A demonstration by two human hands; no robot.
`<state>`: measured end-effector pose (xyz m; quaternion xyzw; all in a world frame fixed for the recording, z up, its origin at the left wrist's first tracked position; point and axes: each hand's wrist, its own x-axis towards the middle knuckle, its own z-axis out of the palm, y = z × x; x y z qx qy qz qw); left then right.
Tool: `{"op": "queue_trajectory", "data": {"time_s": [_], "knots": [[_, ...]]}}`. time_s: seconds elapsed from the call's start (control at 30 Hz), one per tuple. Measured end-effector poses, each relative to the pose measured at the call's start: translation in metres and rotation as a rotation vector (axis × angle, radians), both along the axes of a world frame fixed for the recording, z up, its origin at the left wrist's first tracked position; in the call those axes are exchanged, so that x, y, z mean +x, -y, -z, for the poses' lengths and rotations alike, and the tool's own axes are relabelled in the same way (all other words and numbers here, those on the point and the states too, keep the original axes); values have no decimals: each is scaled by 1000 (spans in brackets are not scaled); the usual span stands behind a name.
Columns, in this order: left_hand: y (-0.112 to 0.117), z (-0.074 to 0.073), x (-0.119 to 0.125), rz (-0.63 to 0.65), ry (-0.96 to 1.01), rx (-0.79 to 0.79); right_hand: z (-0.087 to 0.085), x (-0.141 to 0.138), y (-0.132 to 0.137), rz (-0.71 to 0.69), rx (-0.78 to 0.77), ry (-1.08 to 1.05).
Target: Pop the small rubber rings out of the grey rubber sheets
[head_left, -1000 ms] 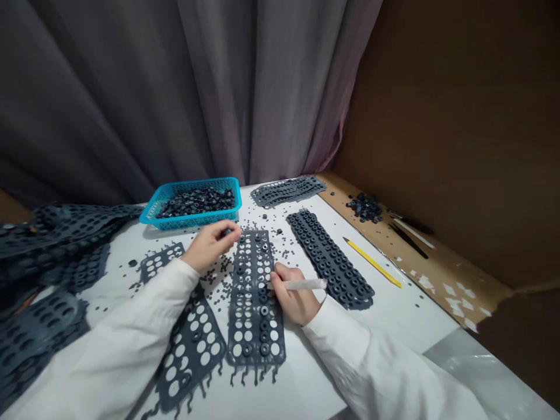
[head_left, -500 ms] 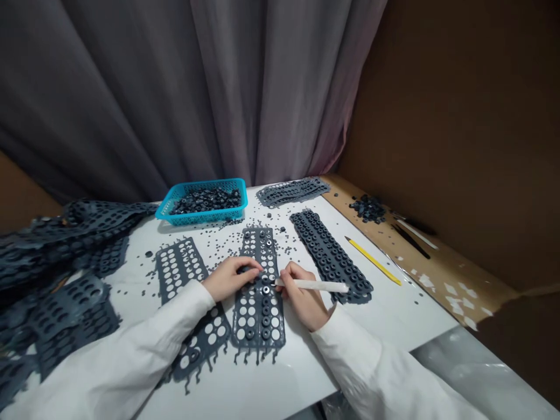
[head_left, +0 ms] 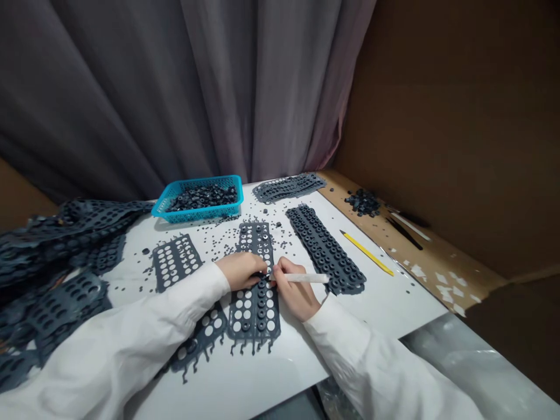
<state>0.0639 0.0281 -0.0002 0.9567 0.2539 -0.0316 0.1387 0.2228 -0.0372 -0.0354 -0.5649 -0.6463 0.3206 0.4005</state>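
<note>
A white pen-shaped tool [head_left: 308,278] is gripped in my right hand [head_left: 297,294], its tip pointing left at the middle of a dark grey perforated rubber sheet [head_left: 253,331]. My left hand [head_left: 240,270] rests over that sheet, thumb and fingers drawn together close to the tool's tip. What those fingers pinch is too small and covered to make out. Ring-shaped dark pieces sit in some of the sheet's holes; white tabletop shows through others. A second perforated sheet [head_left: 177,256] lies to the left, partly under my left forearm.
A blue basket [head_left: 199,214] of small dark pieces stands at the back. Piled sheets [head_left: 83,251] cover the left side. To the right lie a ring-filled sheet [head_left: 326,248], a yellow pointed tool [head_left: 367,252] and a dark heap of pieces [head_left: 363,203]. Crumbs dot the table.
My left hand has shifted right, its fingers closing in near the tool's tip. My right hand and the white tool moved slightly left. The whole view has shifted a little.
</note>
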Motion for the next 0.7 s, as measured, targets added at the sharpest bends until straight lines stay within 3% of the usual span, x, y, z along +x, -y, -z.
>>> {"op": "queue_trajectory", "data": {"time_s": [0.13, 0.23, 0.3, 0.37, 0.43, 0.5, 0.6, 0.7], "knots": [[-1, 4, 4, 17, -45, 56, 1, -1, 0, 4, 20, 60], [-7, 9, -6, -14, 160, -72, 2, 0, 0, 8, 16, 81], [-13, 10, -17, -197, 398, -153, 3, 1, 0, 7, 13, 78], [-18, 8, -27, -473, 642, -258, 3, 1, 0, -3, 8, 52], [-19, 7, -35, -678, 825, -500, 2, 2, 1, -18, -2, 3], [-16, 7, -37, -795, 940, -844, 1, 4, 2, -15, -12, -47], [-6, 10, -35, -881, 996, -1263, 0, 5, 4, 18, -20, -111], [4, 15, -30, -887, 973, -1480, 0, 6, 6, 11, -61, -147]]}}
